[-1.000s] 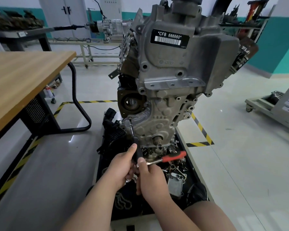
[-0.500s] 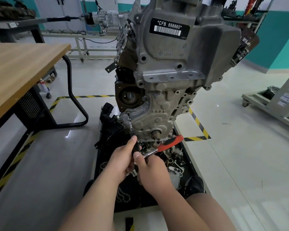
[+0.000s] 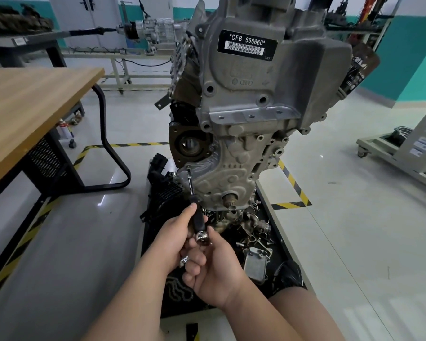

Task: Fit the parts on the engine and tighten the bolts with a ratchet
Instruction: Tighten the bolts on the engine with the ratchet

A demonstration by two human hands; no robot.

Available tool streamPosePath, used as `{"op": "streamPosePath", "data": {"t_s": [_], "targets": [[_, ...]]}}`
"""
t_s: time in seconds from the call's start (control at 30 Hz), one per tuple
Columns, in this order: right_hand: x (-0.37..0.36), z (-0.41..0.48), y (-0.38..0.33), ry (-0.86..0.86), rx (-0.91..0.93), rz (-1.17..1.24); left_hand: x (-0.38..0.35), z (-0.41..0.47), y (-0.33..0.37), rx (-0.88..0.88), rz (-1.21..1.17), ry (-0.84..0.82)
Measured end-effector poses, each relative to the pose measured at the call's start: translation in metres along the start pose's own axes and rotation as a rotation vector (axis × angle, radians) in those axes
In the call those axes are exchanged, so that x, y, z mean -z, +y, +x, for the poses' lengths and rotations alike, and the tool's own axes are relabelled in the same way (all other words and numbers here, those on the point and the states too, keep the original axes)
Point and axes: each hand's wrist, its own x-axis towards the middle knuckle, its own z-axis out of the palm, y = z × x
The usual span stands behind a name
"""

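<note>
While our left grip pinches black driver, tip against engine, our right grip curls beside chrome end; we cannot tell what it holds.

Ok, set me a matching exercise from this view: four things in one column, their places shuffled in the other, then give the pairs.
Things
1. barcode label
2. wooden table
3. black-handled driver
4. silver finned block

Places
A. in the black tray, right of the right hand that holds the ratchet
B. held by the left hand, tip against the lower cover of the engine
C. far left of the view
D. high on the engine's front

Pairs: 1-D, 2-C, 3-B, 4-A
</note>
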Motion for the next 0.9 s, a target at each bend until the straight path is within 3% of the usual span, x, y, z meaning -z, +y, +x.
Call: {"op": "streamPosePath", "data": {"t_s": [0.27, 0.9], "targets": [[-0.0035, -0.0005, -0.0002, -0.059, -0.074, 0.142, 0.0075, -0.0025, 0.0034, 0.014, -0.010, -0.020], [-0.0023, -0.0018, -0.0008, 0.034, 0.007, -0.112, 0.0048, -0.0002, 0.0014, -0.025, -0.012, -0.094]]}}
